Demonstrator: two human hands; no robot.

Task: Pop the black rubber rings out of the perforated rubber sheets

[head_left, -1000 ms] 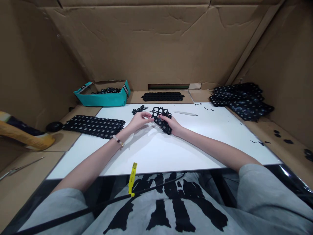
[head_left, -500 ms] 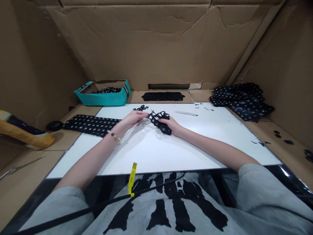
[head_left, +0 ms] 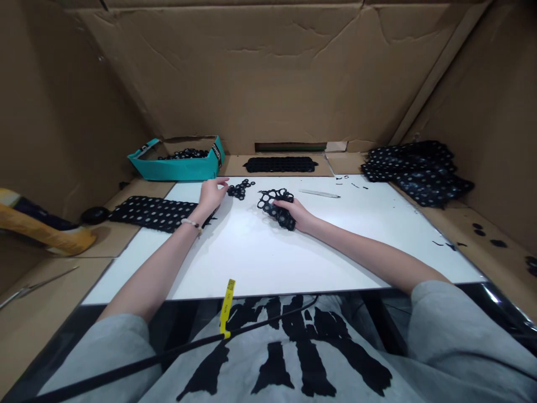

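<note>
My right hand is closed around a bunched black perforated sheet, held just over the white board. Large round holes show along its far left edge. Left of it, with a gap between, my left hand has its fingers apart and seems to hold nothing. Its fingertips are beside a small pile of black rings; whether they touch it I cannot tell. Partly behind my left wrist lies a flat black sheet with pale dots.
A teal box with black rings stands at the back left. A rolled black piece lies behind the white board. On the board is a pale pen-like tool. Dotted black sheets are heaped right; tweezers-like metal tool left.
My left hand has left the edge of the perforated sheet and moved left, uncovering the ring pile. My right hand keeps its hold in nearly the same place.
</note>
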